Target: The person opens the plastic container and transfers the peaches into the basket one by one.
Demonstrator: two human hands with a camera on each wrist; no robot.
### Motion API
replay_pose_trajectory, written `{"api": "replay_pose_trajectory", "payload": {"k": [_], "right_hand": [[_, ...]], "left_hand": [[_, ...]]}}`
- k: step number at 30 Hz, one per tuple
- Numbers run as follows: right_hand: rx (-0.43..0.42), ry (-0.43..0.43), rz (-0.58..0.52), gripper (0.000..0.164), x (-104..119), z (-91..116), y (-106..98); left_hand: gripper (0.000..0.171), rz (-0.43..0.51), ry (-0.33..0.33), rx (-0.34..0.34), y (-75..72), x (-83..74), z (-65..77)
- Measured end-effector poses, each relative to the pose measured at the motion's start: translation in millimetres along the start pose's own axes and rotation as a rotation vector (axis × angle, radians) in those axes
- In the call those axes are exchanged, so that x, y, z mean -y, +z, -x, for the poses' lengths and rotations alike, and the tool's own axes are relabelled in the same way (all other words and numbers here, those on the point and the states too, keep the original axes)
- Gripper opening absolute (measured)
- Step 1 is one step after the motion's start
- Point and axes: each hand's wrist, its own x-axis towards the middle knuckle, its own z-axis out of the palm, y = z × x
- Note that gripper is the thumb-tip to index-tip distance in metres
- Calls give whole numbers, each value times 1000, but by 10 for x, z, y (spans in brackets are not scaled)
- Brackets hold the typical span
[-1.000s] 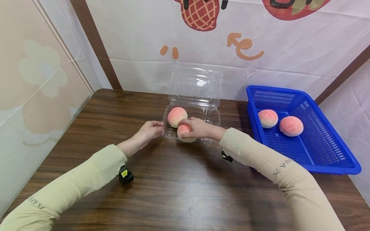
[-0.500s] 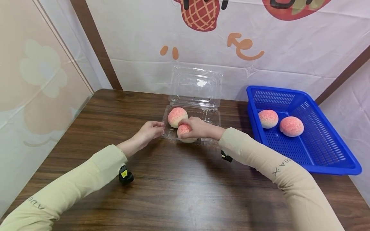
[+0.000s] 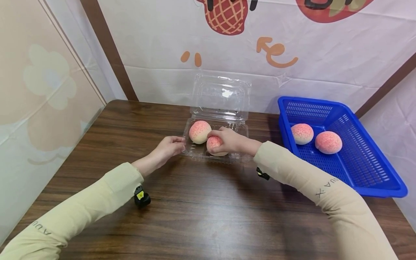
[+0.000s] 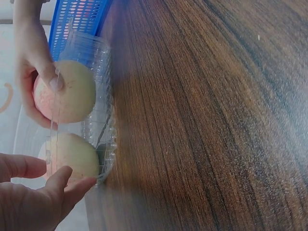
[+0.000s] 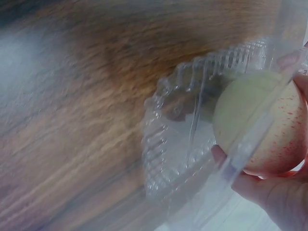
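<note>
Right hand (image 3: 232,140) holds speckled peach (image 3: 214,143) in clear clamshell (image 3: 216,95), at four o'clock from second peach (image 3: 199,132); left hand (image 3: 166,148) pinches its nine-o'clock edge. Risk: sideways push could skid clamshell if pinch slackens.

dark brown wood-grain table (image 3: 195,216), white printed cloth (image 3: 156,43) behind its far edge, red crosshatched drawing (image 3: 225,20) and orange curl (image 3: 275,50) on the cloth, brown stripe (image 3: 109,50) near the far left corner, pale flower print (image 3: 50,79) beyond the left edge

Head view looks down; close wrist views share container (image 5: 166,149)
</note>
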Motion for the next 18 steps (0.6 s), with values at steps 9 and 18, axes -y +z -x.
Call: {"api": "replay_pose_trajectory", "payload": {"k": [9, 18], "right_hand": [[-77, -30, 33, 54, -24, 58, -65], [-158, -109, 87, 56, -28, 97, -126]], "left_hand": [[43, 1, -7, -1, 2, 11, -20], [44, 6, 3, 5, 1, 11, -14]]}}
